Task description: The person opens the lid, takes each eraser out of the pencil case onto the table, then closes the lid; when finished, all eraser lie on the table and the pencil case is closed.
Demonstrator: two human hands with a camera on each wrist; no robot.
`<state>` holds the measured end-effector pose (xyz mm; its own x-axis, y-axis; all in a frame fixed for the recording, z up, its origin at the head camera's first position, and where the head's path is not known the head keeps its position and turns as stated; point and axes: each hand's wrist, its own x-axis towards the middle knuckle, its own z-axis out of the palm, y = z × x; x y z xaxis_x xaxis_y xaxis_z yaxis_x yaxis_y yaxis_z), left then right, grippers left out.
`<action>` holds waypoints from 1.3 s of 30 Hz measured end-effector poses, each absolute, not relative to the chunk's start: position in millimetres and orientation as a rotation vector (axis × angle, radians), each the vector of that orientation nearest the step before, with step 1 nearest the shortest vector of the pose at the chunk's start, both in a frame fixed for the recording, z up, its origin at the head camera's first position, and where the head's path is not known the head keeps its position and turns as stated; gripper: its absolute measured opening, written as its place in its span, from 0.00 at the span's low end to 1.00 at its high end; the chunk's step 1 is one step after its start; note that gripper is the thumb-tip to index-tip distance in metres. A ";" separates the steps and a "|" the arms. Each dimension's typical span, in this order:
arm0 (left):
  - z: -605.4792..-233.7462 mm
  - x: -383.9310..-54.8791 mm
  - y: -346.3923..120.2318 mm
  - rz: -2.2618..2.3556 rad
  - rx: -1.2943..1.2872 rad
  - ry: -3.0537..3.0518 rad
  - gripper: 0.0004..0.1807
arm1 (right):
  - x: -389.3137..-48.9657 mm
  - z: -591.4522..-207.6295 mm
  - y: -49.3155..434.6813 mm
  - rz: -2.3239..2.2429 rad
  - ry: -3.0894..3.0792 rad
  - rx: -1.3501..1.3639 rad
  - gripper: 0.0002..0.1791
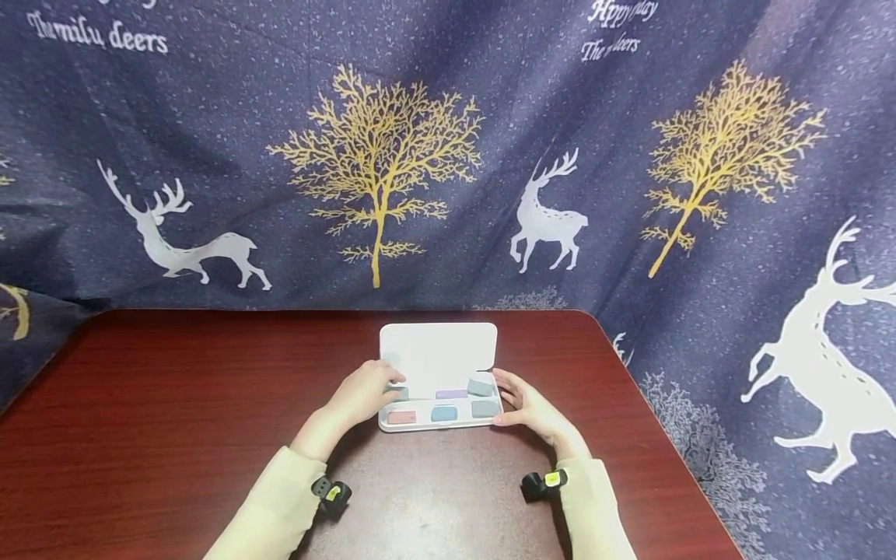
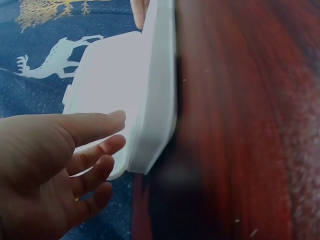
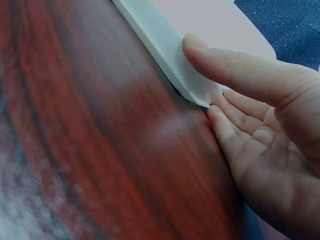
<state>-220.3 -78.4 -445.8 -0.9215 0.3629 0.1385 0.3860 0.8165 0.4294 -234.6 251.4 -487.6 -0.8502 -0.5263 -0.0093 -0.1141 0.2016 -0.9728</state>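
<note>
A white hinged case (image 1: 441,426) lies on the table with its lid (image 1: 438,350) raised at the back. Inside are small coloured blocks: pink (image 1: 402,417), blue (image 1: 444,413), purple (image 1: 451,394) and several grey-green ones. One grey-green block (image 1: 480,387) sits tilted at the back right. My left hand (image 1: 365,391) is at the left end, fingers loosely bent around a partly hidden grey-green block (image 1: 400,393); nothing shows between thumb and fingers in the left wrist view. At the right end, my right hand (image 1: 530,408) grips the case, thumb over its edge, fingertips at its corner.
A brown wooden table (image 1: 210,404) extends on both sides of the case and in front of it. Behind it hangs a dark blue cloth (image 1: 434,257) printed with deer and trees. Both wrists wear small black cameras (image 1: 336,498).
</note>
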 end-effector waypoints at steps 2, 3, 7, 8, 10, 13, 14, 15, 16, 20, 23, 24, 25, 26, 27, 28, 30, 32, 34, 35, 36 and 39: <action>-447.4 -219.7 -76.5 -0.690 -0.582 -2.977 0.11 | -234.5 -487.7 251.3 -1.691 2.143 -0.598 0.50; -448.1 -219.4 -75.7 -0.677 -0.570 -2.988 0.11 | -234.5 -487.8 251.1 -1.692 2.143 -0.599 0.50; -451.1 -219.1 -73.1 -0.640 -0.553 -3.009 0.12 | -234.4 -487.6 250.6 -1.695 2.140 -0.598 0.50; -451.8 -219.1 -72.7 -0.635 -0.552 -3.011 0.13 | -234.3 -487.2 250.5 -1.694 2.139 -0.597 0.51; -452.7 -219.2 -71.9 -0.621 -0.546 -3.016 0.13 | -234.0 -486.7 250.4 -1.687 2.144 -0.595 0.51; -453.5 -219.2 -71.0 -0.609 -0.531 -3.025 0.14 | -233.9 -486.6 250.4 -1.676 2.151 -0.584 0.51; -453.6 -219.1 -70.9 -0.606 -0.524 -3.030 0.14 | -234.0 -486.6 250.3 -1.674 2.153 -0.580 0.51; -453.7 -219.1 -70.8 -0.610 -0.512 -3.036 0.14 | -234.0 -486.7 250.1 -1.672 2.156 -0.579 0.51; -454.0 -219.2 -70.7 -0.612 -0.505 -3.040 0.13 | -234.0 -486.7 249.8 -1.675 2.154 -0.576 0.51; -454.6 -219.2 -69.9 -0.631 -0.472 -3.043 0.11 | -233.6 -486.2 249.4 -1.695 2.139 -0.565 0.51; -454.1 -219.8 -69.7 -0.632 -0.471 -3.022 0.08 | -233.1 -485.5 249.3 -1.707 2.127 -0.552 0.51; -454.0 -220.1 -69.7 -0.634 -0.475 -3.013 0.07 | -232.9 -485.2 249.2 -1.708 2.127 -0.547 0.51; -454.1 -220.5 -70.1 -0.633 -0.482 -3.004 0.07 | -232.8 -484.9 249.0 -1.706 2.128 -0.544 0.51; -454.2 -220.7 -70.3 -0.641 -0.486 -2.995 0.07 | -232.6 -484.6 248.8 -1.706 2.128 -0.543 0.51; -454.5 -221.0 -70.5 -0.647 -0.496 -2.986 0.06 | -232.6 -484.3 248.6 -1.706 2.128 -0.541 0.51; -455.0 -221.5 -70.7 -0.655 -0.501 -2.981 0.06 | -232.5 -484.1 248.4 -1.704 2.131 -0.541 0.51; -455.6 -222.2 -71.4 -0.680 -0.513 -2.971 0.06 | -232.4 -483.9 248.3 -1.702 2.136 -0.542 0.51; -456.3 -223.2 -71.8 -0.703 -0.521 -2.965 0.06 | -232.5 -484.0 248.3 -1.701 2.137 -0.543 0.51; -456.6 -224.4 -72.4 -0.710 -0.527 -2.961 0.06 | -232.5 -484.3 248.7 -1.701 2.137 -0.543 0.51; -456.7 -225.1 -72.7 -0.710 -0.534 -2.958 0.06 | -232.5 -484.4 248.8 -1.702 2.135 -0.542 0.50; -457.2 -225.9 -73.0 -0.706 -0.543 -2.954 0.06 | -232.6 -484.4 248.9 -1.702 2.134 -0.542 0.50; -457.9 -227.1 -73.8 -0.706 -0.565 -2.947 0.07 | -232.7 -484.9 249.2 -1.705 2.130 -0.544 0.50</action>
